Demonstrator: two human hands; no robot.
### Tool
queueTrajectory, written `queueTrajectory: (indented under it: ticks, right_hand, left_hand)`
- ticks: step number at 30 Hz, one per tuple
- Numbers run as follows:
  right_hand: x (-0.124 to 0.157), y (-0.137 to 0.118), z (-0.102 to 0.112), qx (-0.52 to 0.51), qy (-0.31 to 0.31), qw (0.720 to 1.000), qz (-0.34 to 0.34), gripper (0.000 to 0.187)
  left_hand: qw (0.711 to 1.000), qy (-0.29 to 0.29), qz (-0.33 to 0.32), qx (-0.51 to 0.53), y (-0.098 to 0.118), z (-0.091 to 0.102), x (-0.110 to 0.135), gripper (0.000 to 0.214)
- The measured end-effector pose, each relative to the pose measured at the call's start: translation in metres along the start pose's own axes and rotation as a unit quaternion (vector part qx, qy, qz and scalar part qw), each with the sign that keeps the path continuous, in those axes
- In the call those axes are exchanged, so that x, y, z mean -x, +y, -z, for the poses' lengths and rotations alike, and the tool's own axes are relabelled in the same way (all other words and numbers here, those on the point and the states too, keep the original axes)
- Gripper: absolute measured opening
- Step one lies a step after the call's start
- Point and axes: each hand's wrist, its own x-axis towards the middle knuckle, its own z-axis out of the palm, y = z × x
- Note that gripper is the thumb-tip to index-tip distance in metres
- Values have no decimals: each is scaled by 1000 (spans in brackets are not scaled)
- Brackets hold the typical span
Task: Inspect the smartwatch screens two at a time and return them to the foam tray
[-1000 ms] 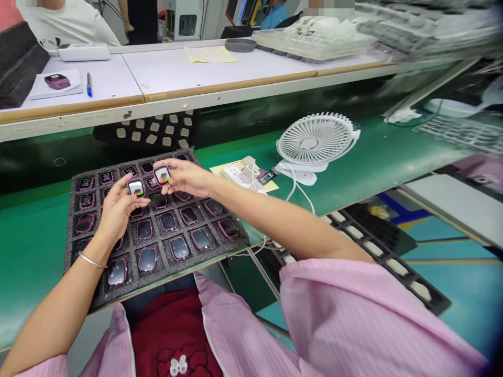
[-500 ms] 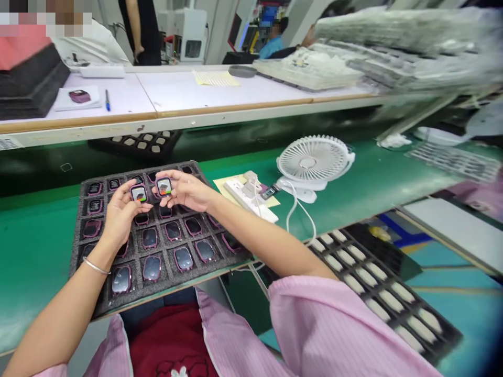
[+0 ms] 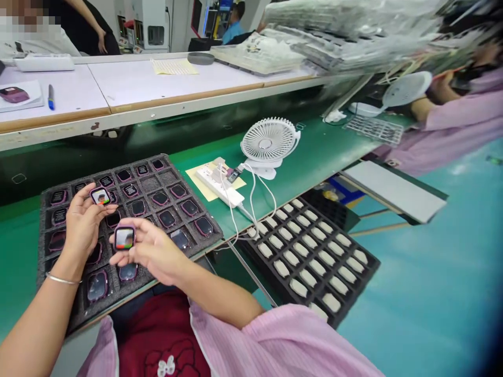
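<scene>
Our right hand [image 3: 155, 254] has drawn its lit, purple-rimmed square watch body [image 3: 124, 238] from the far rows toward the near edge of the dark grey foam tray [image 3: 151, 184] | our left hand [image 3: 82, 222] still pinches a matching lit watch body [image 3: 100, 196] near the far-left corner | both fingertip grips closed | side-by-side comparing seems over.

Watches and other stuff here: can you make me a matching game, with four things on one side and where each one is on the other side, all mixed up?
Things:
1. farther lit watch
2. nearer lit watch
3. white fan
4. blue pen

Places:
A. on the white bench at the back
B. in the right hand
C. on the green mat, near the power strip
D. in the left hand

Pairs: 1-D, 2-B, 3-C, 4-A.
</scene>
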Motion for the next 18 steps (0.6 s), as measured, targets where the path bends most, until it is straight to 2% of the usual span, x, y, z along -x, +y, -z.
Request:
queueTrajectory:
  ticks: [2,4,7,10,13,15,18]
  right_hand:
    - [13,15,-2,-27,-19,999,-30,53]
    - [17,18,-2,-28,-32,998,-43,55]
    - [8,-1,4,7,-40,999,-36,56]
    - [-15,-39,14,73,-44,996,-17,57]
    - [-50,-72,25,144,-70,987,8,53]
    - [-75,-85,30,179,-95,979,10,51]
    - [-104,-87,31,201,-123,972,11,50]
  left_hand:
    - [1000,-4,-1,-6,-1,-1,0,50]
    - [1000,-7,-4,-5,-2,-2,1,50]
    - [1000,-12,-16,1,-1,-4,2,53]
    - [1000,-13,-10,7,1,-5,6,59]
    - [1000,-26,3,11,8,-6,10,63]
    - [999,-32,-6,6,15,-6,11,64]
    - [999,-30,-32,-8,26,-5,10,62]
